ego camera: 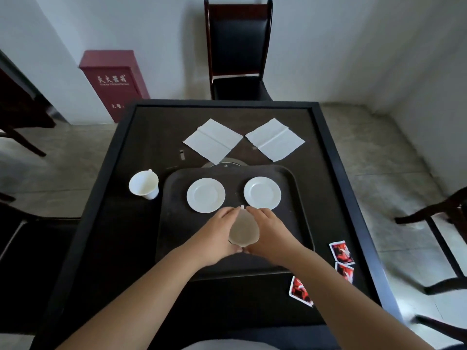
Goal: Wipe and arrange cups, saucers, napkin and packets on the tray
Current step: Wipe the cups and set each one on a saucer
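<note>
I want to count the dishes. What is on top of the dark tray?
On the tray sit two white saucers, left and right, both bare. Nearer, both hands, left and right, hold a cup above it. The tray beneath them is hidden.

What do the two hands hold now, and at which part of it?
Both hold one cup above the tray. The left hand grips its left side, the right hand its right side, fingers curled round the wall.

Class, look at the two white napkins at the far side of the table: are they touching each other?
Cannot tell. In the head view, the left napkin and right napkin bring their near corners to almost the same spot; no clear gap or overlap shows.
</note>
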Tool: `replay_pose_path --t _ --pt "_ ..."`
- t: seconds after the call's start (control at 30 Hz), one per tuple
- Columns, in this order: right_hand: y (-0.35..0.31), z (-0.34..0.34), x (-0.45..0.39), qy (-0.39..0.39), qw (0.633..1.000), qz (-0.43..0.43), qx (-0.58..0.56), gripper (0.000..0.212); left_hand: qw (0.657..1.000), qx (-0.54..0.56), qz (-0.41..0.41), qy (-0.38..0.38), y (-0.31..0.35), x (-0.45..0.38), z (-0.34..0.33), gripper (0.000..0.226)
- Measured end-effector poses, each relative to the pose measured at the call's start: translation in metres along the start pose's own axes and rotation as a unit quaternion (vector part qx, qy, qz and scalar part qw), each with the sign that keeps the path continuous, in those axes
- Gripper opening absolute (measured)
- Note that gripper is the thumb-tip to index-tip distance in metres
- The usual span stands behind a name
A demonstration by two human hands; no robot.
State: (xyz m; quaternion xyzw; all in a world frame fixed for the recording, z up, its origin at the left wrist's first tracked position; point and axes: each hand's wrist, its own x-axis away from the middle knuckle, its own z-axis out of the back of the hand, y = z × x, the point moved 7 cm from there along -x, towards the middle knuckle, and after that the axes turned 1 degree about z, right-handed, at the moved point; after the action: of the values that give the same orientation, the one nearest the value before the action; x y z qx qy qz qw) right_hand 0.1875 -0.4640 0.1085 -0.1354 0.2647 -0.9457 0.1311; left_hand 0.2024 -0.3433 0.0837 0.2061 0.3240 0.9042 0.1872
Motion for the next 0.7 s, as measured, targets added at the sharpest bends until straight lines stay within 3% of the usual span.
replay_pose_path --t 0.23,0.7 --pt "0.075 0.02 -0.011 -0.025 0.996 -0.059 -0.069 0.101 0.999 -0.006 0.037 -0.006 0.026 -0.057 -0.029 0.101" --pt "0.16 0.022 -0.085 -0.033 0.994 -0.065 -0.086 0.102 0.997 -0.003 0.079 0.006 0.015 -0.157 -0.043 0.099"
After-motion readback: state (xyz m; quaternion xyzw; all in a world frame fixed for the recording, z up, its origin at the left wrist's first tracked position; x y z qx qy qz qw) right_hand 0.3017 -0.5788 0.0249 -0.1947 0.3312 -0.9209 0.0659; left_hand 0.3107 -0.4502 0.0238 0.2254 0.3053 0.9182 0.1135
